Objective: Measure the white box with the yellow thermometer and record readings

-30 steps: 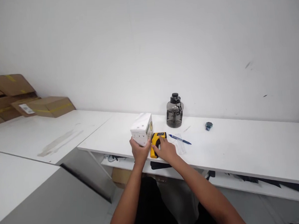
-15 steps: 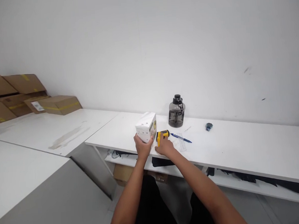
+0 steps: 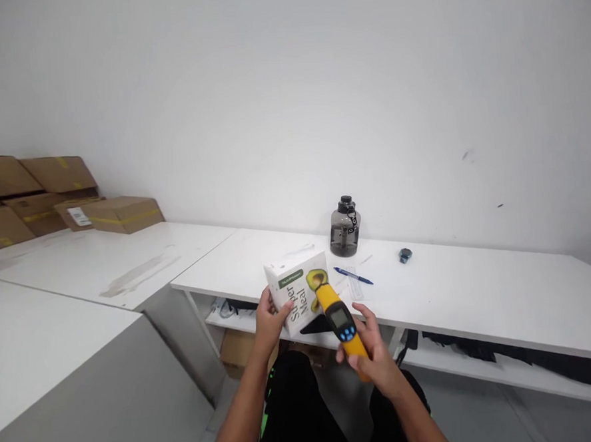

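While the left hand (image 3: 268, 316) holds a white box (image 3: 298, 289) lifted off the table (image 3: 455, 298), tilted so its printed face with the avocado picture looks up, the right hand (image 3: 377, 363) points a yellow thermometer gun (image 3: 340, 318) at that face, its nose almost touching the box. The step in hand looks like taking a reading of the box; the next move seems to call for a steady aim and a squeeze of the trigger, display kept in sight. The left grip is closed on the box's near left edge, fingers wrapped round it. The right grip is closed round the gun's handle. On the table behind stand a bottle (image 3: 344, 226) and a pen (image 3: 353, 275).
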The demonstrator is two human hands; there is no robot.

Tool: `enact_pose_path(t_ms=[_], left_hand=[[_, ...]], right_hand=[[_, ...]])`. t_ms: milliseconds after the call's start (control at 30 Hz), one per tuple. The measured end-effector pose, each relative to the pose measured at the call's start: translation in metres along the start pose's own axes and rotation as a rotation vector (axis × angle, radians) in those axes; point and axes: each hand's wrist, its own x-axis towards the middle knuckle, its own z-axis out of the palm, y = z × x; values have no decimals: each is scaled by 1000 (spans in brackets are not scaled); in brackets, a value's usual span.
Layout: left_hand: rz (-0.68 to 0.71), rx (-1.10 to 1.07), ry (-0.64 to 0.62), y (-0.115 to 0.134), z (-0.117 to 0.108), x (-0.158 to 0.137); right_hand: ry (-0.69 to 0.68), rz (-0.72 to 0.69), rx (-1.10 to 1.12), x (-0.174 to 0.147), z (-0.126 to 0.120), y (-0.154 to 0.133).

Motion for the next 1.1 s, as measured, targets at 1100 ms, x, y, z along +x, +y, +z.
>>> enact_pose_path(t_ms=[1100], left_hand=[[-138,-271,-176,49,12,-83]], right_hand=[[87,249,-119,-85,-12,-82]])
